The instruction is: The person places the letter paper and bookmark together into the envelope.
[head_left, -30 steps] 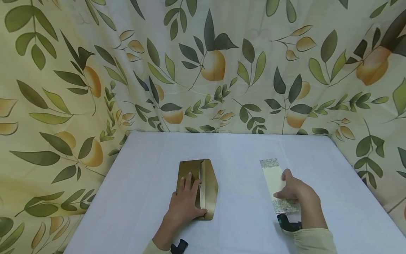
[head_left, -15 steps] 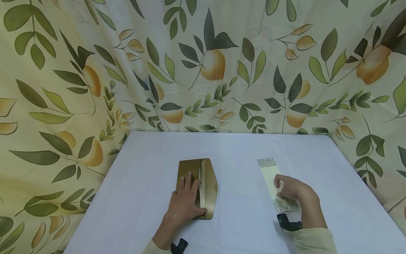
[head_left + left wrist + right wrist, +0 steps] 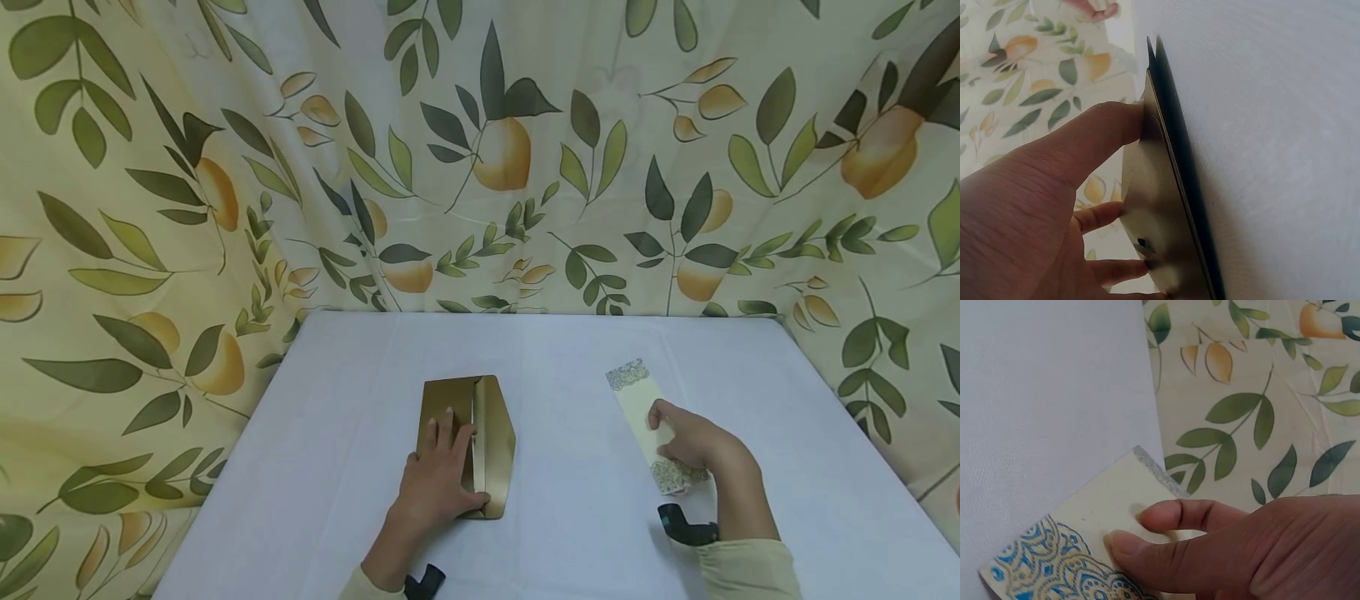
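Note:
A gold envelope lies on the white table with its flap side to the right and a pale slit down its middle. My left hand rests on it with spread fingers, the thumb near its lower edge; the left wrist view shows the fingertips touching the envelope. To the right, my right hand holds a long cream card by its right side. Up close, thumb and forefinger lie over the card, which has a blue-and-gold lace pattern at one end; the other fingers are mostly hidden.
A white cloth covers the table, whose back edge meets a curtain printed with leaves and fruit. Black wrist cameras sit below the left hand and right hand.
The right thumb and forefinger have closed in over the card. Its far end has swung slightly left and the card has shifted away from me. The left hand and envelope stay put.

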Available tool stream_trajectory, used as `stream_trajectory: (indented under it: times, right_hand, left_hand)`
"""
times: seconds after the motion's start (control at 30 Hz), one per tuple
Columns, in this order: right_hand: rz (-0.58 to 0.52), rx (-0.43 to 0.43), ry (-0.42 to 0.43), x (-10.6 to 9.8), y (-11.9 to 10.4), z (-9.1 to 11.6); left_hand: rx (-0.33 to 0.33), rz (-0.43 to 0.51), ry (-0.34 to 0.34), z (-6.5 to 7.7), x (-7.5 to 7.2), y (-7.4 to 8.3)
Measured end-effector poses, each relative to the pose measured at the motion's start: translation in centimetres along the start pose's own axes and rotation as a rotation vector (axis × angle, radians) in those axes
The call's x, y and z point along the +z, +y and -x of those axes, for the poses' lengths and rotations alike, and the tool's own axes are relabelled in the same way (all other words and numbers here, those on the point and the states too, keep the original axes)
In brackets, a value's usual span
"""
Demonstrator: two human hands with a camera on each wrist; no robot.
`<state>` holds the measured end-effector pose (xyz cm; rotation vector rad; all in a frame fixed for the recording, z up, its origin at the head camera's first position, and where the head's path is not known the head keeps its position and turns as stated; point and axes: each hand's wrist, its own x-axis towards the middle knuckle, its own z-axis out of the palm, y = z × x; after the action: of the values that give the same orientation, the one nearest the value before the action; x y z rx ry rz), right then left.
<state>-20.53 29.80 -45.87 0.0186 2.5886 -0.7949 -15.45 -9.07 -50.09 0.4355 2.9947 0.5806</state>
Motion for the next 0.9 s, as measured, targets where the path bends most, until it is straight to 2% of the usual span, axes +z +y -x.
stream_trajectory:
  times: [0.27,0.57,0.77,0.9]
  right_hand:
    - [-0.003,0.016,0.022,0.3,0.3,-0.3]
    - [0.02,-0.039,0.045,0.1,0.0,-0.4]
    - [0.049,-0.081,0.158,0.0,-0.3,-0.8]
    - [-0.013,-0.089,0.238,0.0,-0.7,-1.0]
  left_hand:
    - [0.006,0.009,0.0,0.2,-0.3,0.2]
    - [0.006,0.001,-0.003,0.1,-0.2,0.2]
    - [0.007,0.0,-0.001,0.1,-0.1,0.1]
    - [0.007,0.002,0.001,0.1,-0.2,0.0]
